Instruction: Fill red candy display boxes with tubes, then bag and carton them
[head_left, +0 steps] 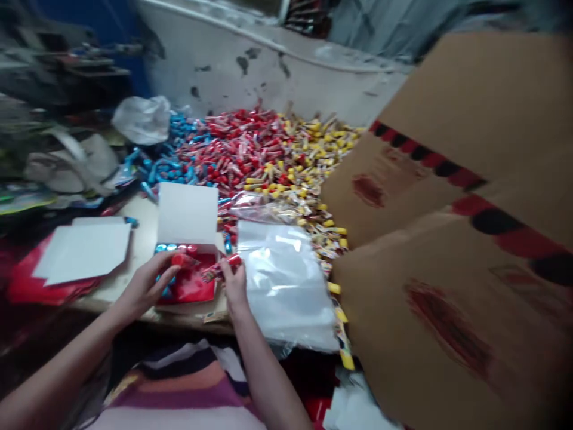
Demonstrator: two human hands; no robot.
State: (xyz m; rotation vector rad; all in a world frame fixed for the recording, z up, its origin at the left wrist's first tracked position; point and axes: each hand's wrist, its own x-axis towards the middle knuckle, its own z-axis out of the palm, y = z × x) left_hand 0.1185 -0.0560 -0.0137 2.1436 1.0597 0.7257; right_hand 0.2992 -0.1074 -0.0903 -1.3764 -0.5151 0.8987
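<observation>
Over the box's front edge (188, 303), hands (145, 285) (233, 283) nearly meet.

The bench (143, 230) carries an open white box (187, 214) near its front edge. Behind the box lies a big heap of small wrapped tubes (250, 155) in blue, red and yellow. A stack of clear plastic bags (282, 286) lies to its right, and white card sheets (83, 251) on a red sheet (40, 283) to its left.

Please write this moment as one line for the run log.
left hand: holds red wrapped tube | right hand: holds second red wrapped tube | near: open white cardboard box
</observation>
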